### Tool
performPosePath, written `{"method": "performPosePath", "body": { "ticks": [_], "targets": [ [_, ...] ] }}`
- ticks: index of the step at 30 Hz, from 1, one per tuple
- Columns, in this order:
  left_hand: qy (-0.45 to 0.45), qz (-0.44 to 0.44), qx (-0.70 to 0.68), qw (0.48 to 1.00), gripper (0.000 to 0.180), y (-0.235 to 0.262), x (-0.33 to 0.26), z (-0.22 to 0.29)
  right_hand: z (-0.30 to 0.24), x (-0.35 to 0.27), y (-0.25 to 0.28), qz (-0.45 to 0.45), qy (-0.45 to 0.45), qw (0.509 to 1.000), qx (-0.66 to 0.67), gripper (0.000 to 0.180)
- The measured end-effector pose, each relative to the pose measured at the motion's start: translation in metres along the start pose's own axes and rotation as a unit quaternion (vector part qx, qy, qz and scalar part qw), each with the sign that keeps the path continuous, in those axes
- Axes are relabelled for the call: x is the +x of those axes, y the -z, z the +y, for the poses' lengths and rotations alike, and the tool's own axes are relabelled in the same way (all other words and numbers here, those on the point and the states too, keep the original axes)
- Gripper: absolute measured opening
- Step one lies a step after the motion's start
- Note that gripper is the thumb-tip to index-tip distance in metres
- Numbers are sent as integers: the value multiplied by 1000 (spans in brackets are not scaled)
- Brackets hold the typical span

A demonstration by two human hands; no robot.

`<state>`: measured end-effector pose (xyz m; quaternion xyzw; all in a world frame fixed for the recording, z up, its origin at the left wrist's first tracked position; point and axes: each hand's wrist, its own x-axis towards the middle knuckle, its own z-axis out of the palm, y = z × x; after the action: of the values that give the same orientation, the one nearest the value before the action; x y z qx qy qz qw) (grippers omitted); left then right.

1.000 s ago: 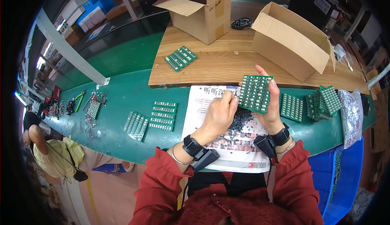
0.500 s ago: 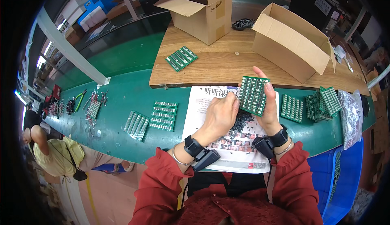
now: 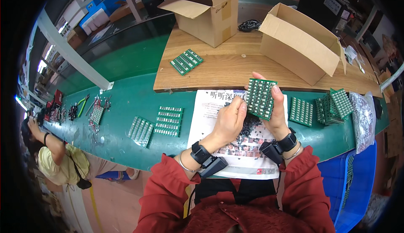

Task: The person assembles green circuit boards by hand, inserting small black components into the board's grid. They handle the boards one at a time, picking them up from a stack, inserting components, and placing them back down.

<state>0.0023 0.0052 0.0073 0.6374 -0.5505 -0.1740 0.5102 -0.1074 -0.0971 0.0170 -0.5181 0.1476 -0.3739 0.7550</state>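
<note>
Over the newspaper point(image 3: 201, 136), my right hand point(image 3: 277, 117) grips a green circuit board point(image 3: 261, 98) dotted with rows of small pale components. Its thumb lies along the board's right edge and the fingers go behind. My left hand point(image 3: 229, 123) is closed at the board's left edge, thumb up and fingers curled. Whatever those fingertips hold, if anything, is hidden. Beneath the board, a heap of small black pieces point(image 3: 249, 128) is spread on the paper.
Two boards point(image 3: 141, 131) lie left of the newspaper; to its right are a single board point(image 3: 301, 111) and a stack point(image 3: 332, 108). Cartons point(image 3: 299, 39) stand on the wooden top beyond. Green-handled pliers point(image 3: 82, 107) lie far left. A blue bin point(image 3: 362, 174) is below right.
My left hand has turned slightly, its thumb now more upright at the board's edge. The board remains in my right hand, tilted a little differently. At left, another person's arm has shifted.
</note>
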Motion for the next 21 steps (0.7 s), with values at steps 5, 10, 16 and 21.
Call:
{"method": "performPosePath", "body": {
  "ticks": [5,10,16,21],
  "targets": [
    [16,-12,-19,1000,13,-2,1,3,7,-1,6,-32,26,996,-77,72],
    [28,-26,19,999,13,-2,1,2,6,-2,1,-43,17,996,-71,69],
    [-9,15,-22,1000,13,-2,1,-1,5,-3,-1,-20,-14,999,-32,62],
    [42,-7,40,998,12,-1,3,2,9,-2,-2,-56,20,994,-97,61]
  ]
}}
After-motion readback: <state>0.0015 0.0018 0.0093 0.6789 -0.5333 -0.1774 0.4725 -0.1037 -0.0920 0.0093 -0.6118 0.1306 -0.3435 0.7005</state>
